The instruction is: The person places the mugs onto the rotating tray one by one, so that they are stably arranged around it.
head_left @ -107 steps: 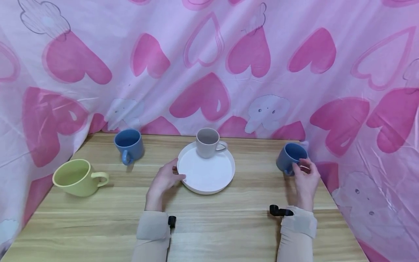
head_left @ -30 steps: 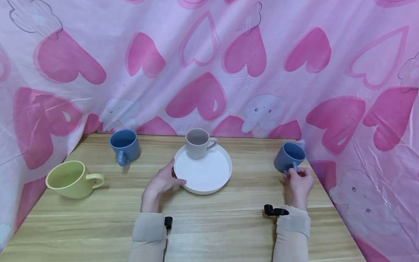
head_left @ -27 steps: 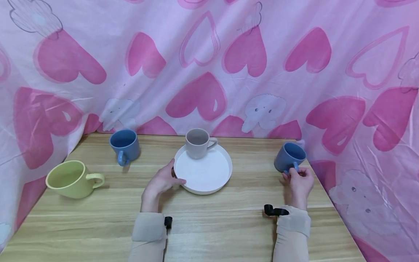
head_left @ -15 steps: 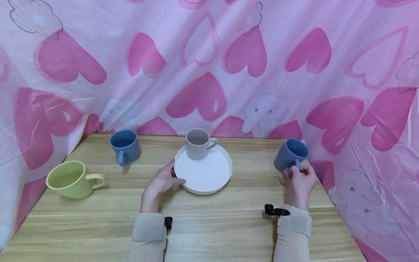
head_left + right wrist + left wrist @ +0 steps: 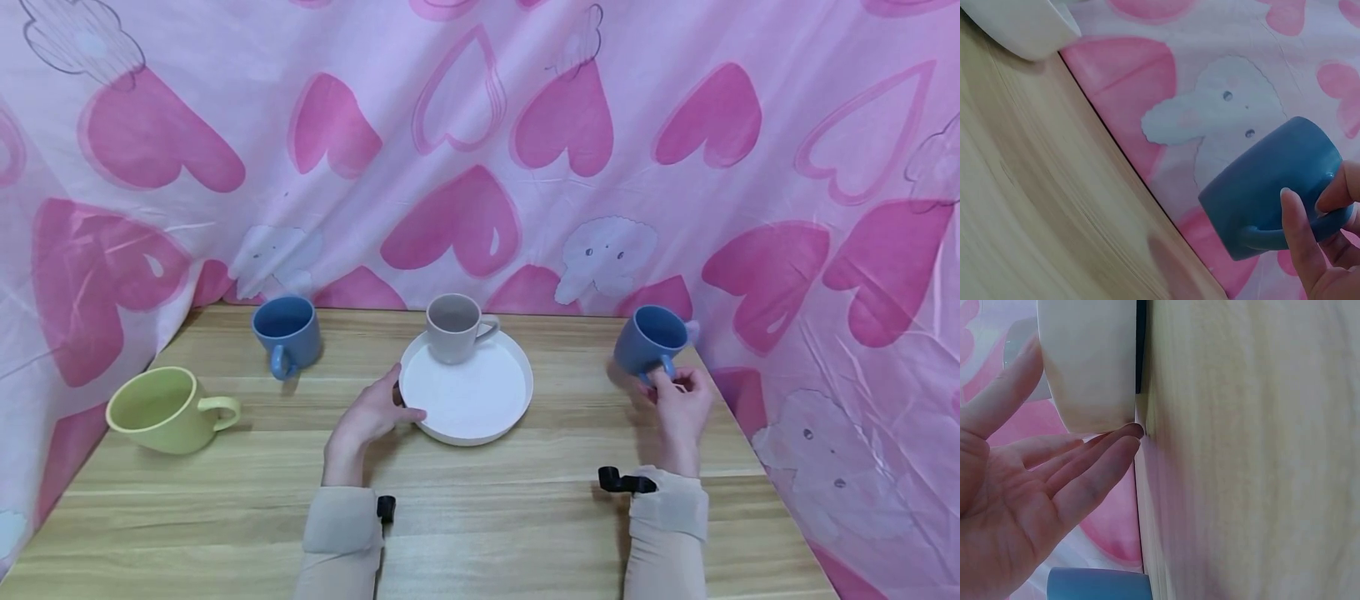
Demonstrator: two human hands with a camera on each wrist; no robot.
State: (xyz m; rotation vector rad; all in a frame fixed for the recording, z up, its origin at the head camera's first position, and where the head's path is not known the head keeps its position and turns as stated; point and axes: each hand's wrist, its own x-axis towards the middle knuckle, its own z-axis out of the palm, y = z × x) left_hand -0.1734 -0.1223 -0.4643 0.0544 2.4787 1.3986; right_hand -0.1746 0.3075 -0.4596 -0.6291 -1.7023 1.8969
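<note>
My right hand pinches the handle of a blue mug between thumb and fingers at the right back of the table. In the right wrist view that blue mug is tilted and raised off the wood, its shadow apart from it. My left hand holds the left edge of a round white plate with a raised rim. Its thumb lies over the rim, and in the left wrist view the fingertips reach the plate's lower edge. A grey-beige mug stands upright at the plate's back, handle to the right.
A second blue mug stands at the back left, its handle toward me. Nearer on the left is a wide light-green cup. A pink heart-patterned curtain hangs behind and beside the wooden table.
My right hand has taken the mug's handle and lifted the blue mug, now moving it slightly left. The left hand has kept its place at the plate.
</note>
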